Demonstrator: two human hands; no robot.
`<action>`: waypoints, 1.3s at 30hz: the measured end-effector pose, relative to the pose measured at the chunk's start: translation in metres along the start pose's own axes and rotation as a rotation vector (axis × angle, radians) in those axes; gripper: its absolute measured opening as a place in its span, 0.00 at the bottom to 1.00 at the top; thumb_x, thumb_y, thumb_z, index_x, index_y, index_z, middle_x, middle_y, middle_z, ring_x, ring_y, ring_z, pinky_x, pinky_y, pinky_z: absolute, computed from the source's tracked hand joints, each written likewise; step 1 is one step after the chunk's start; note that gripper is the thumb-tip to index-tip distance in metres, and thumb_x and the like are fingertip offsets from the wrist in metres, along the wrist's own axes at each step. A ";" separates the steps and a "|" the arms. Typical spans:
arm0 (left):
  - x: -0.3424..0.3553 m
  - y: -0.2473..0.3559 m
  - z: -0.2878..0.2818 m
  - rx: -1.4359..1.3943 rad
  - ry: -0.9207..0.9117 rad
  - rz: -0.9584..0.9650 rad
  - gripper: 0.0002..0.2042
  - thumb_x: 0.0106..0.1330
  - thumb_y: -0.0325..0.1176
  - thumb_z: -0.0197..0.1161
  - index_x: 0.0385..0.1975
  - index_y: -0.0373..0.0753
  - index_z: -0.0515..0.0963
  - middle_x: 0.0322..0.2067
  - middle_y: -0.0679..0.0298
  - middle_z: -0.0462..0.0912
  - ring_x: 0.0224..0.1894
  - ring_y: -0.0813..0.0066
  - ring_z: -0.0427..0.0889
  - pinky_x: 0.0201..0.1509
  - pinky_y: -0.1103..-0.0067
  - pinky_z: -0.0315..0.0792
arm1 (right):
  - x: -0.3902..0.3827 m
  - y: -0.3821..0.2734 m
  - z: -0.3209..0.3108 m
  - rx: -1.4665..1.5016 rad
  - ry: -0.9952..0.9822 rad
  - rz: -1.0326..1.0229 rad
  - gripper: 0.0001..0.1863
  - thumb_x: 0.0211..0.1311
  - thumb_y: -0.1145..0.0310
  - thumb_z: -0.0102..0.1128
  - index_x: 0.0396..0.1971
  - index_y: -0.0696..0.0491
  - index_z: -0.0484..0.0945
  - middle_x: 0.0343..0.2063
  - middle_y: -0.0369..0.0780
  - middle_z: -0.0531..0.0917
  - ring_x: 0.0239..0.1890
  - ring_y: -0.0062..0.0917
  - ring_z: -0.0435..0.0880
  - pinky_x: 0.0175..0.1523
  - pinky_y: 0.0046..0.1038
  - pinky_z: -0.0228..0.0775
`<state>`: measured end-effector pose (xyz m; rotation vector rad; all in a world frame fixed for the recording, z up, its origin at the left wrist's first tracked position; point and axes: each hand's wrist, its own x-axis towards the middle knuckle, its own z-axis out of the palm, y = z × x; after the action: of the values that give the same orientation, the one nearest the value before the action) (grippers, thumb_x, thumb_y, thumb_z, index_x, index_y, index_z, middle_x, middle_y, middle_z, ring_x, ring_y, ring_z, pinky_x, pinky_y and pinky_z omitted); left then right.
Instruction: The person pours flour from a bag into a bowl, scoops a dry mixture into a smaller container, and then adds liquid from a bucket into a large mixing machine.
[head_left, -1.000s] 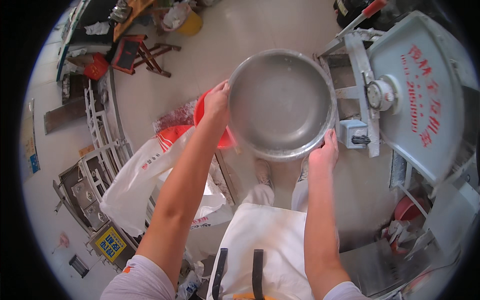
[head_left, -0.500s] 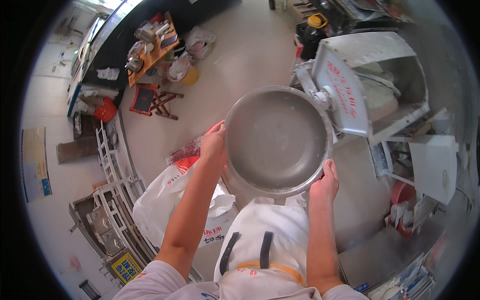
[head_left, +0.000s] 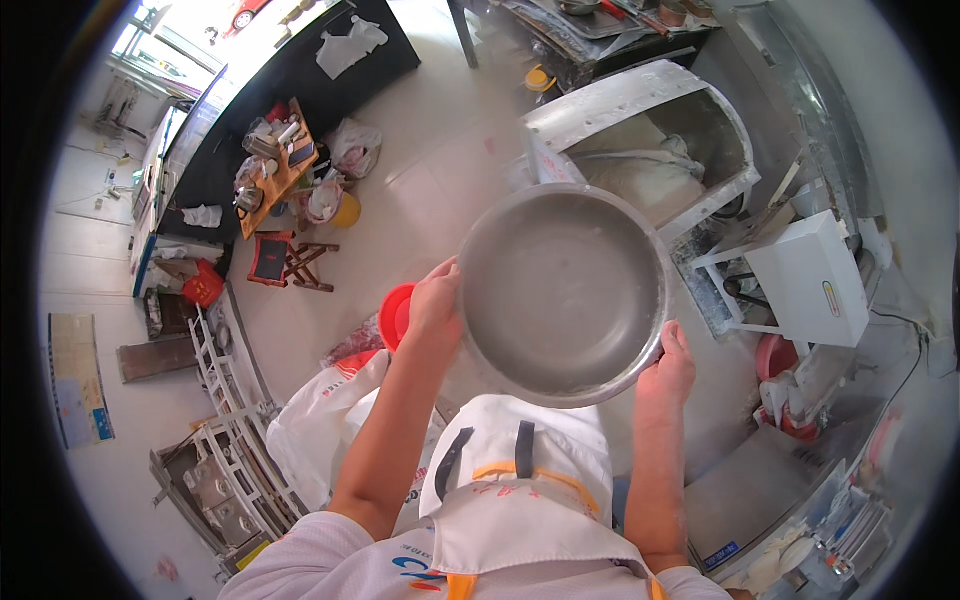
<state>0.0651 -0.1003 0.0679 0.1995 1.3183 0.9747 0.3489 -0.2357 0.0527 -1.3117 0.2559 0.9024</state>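
Note:
A wide, round metal basin (head_left: 565, 295) is held out in front of my body, its bare inside facing up at me. My left hand (head_left: 436, 305) grips the rim at the left, and my right hand (head_left: 668, 368) grips it at the lower right, thumb along the edge. The fingers under the basin are mostly hidden. Just beyond the basin stands a white machine (head_left: 690, 150) with an open tub that holds pale dough or flour-covered cloth; the basin hides part of it. A red bucket (head_left: 396, 312) shows beside my left hand.
White sacks (head_left: 320, 420) stand left of my apron. A folding stool (head_left: 285, 262) and a cluttered wooden table (head_left: 275, 180) are at the far left. White ladder-like racks (head_left: 235, 385) line the left wall. A white stand-like unit (head_left: 810, 280) is at the right.
My view has shifted toward the machine, which now sits closer behind the basin. The red bucket has come into sight by my left hand. Both hands keep hold of the basin.

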 end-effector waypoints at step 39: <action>0.126 -0.151 0.312 -0.159 -0.027 -0.400 0.20 0.78 0.21 0.45 0.66 0.28 0.72 0.57 0.51 0.81 0.56 0.61 0.83 0.63 0.64 0.79 | 0.319 -0.288 0.063 -0.425 -0.138 -0.088 0.25 0.72 0.75 0.60 0.64 0.73 0.72 0.60 0.52 0.80 0.60 0.34 0.81 0.67 0.32 0.71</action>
<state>0.4025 0.0164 -0.0256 -0.1682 1.1902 0.7273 0.7349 -0.0387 0.0764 -1.6277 -0.1087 1.0015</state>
